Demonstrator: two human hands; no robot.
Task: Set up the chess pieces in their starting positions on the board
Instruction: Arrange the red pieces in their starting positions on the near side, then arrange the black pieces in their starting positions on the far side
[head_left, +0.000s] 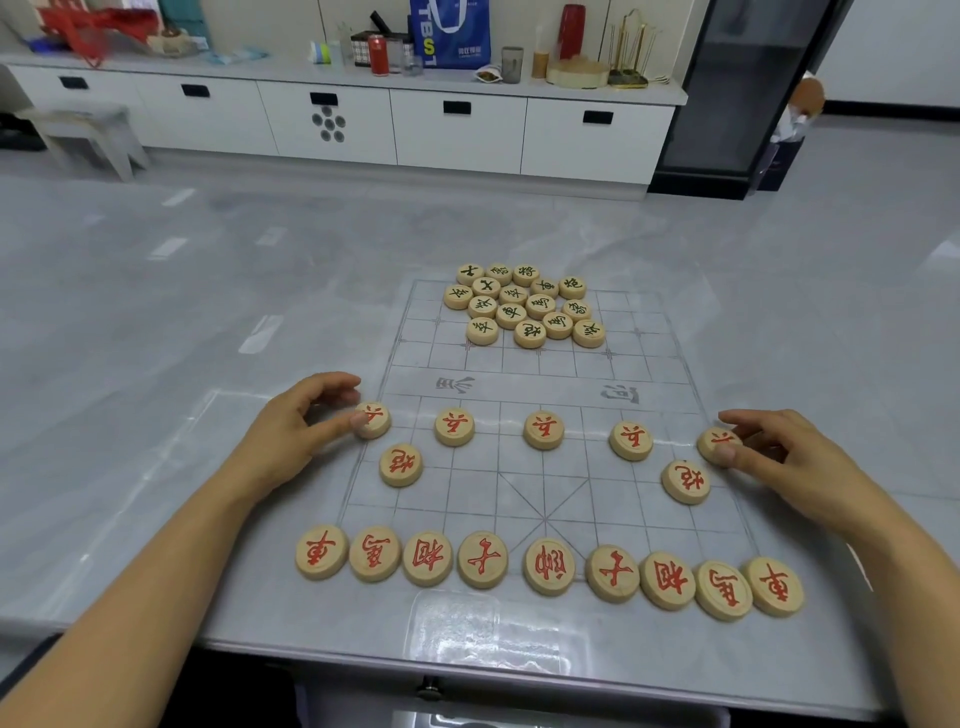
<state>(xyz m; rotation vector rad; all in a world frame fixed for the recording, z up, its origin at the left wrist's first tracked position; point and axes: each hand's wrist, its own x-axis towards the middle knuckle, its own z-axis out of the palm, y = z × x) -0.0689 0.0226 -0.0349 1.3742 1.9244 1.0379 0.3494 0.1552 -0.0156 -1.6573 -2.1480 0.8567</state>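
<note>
While both hands sit at opposite ends of the soldier rank, the red side reads as laid out on the board (545, 385), a clear printed sheet flat on the grey counter (208, 270). Left hand (304, 423): fingers (335, 385) curled, thumb and forefinger pinching the leftmost red soldier (373, 419) on the board's left edge line. Right hand (782, 460): thumb and forefinger likewise nipping the rightmost red soldier (718, 442) on the right edge line. Three middle soldiers (544, 430) stand free between them, evenly spaced. One row nearer: left cannon (400, 465) and right cannon (685, 481), each just inside its end soldier and untouched. Red back row (549, 566): nine discs side by side along the near edge, some touching. Black pieces (522, 304): one tight unsorted cluster, faces up, on the far half of the board, its far discs spilling over the board's far edge. White cabinet (457, 130) against the wall behind.
</note>
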